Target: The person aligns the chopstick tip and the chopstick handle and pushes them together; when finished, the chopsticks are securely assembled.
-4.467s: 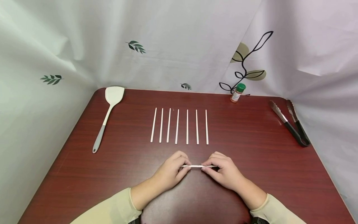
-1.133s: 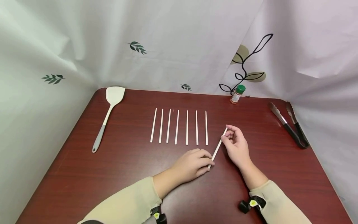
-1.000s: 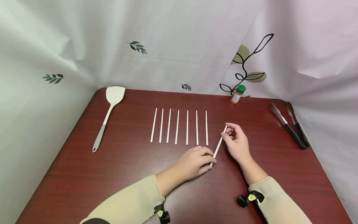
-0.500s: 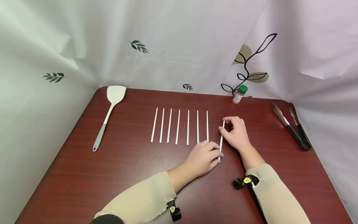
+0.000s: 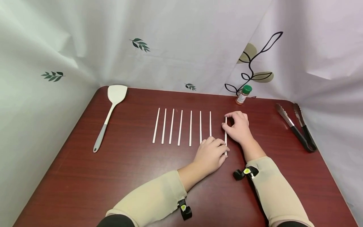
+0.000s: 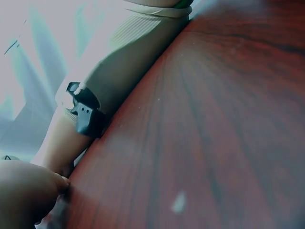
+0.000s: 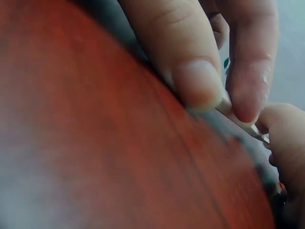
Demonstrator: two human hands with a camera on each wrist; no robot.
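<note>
A white chopstick [image 5: 225,137] lies nearly straight up and down at the right of a row of several similar white chopsticks [image 5: 180,127]. My right hand [image 5: 239,127] pinches its far end between thumb and fingers. Lower down, my left hand [image 5: 211,154] pinches the near end and covers the bottoms of the row's two rightmost sticks. The right wrist view shows the thumb [image 7: 198,83] and a finger on either side of the chopstick [image 7: 233,113], with the left hand [image 7: 288,143] beyond. In the left wrist view the left hand [image 6: 26,191] is dark and blurred.
A white spatula [image 5: 112,108] with a grey handle lies at the left of the dark red table [image 5: 85,183]. A green-capped spice jar [image 5: 243,94] stands at the back, and black-handled tongs [image 5: 300,132] lie spread at the right. Pale curtains [image 5: 181,37] surround the table.
The chopstick, first held sideways near the front, has turned to point away and moved beside the row. Both hands have moved forward with it; over the last second its tilt has straightened.
</note>
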